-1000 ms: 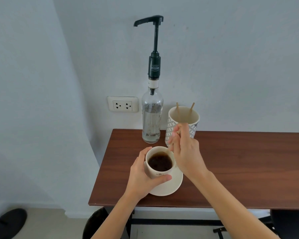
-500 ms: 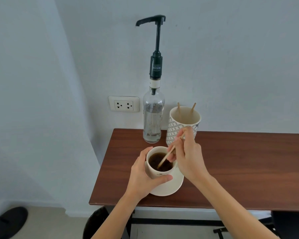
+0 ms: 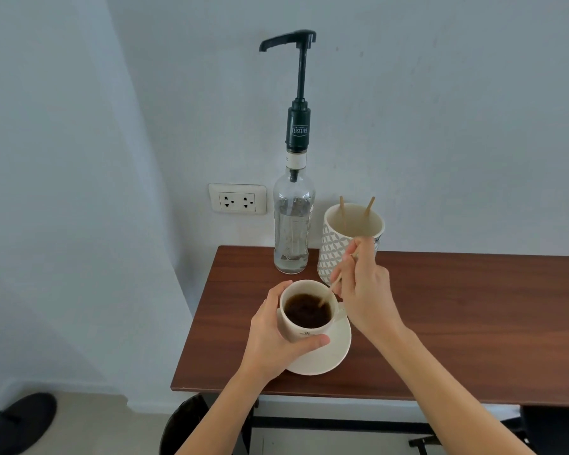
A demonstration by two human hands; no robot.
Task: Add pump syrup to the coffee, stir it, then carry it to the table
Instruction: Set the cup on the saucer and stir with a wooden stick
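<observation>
On the brown desk (image 3: 457, 323), a coffee cup (image 3: 304, 326) sits on its saucer (image 3: 329, 359), the left hand (image 3: 273, 339) wrapped around its near side. Above it, the right hand (image 3: 363, 287) pinches a wooden stirrer (image 3: 327, 294) whose tip dips into the coffee; the syrup bottle (image 3: 293, 224) stands behind, beside a patterned holder (image 3: 334, 254)

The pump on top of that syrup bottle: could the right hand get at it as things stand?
Probably yes, but not freely. The pump head stands clear above the bottle, nothing blocking it. The right hand is busy pinching a stir stick in the coffee cup, so it would need to let go first.
</observation>
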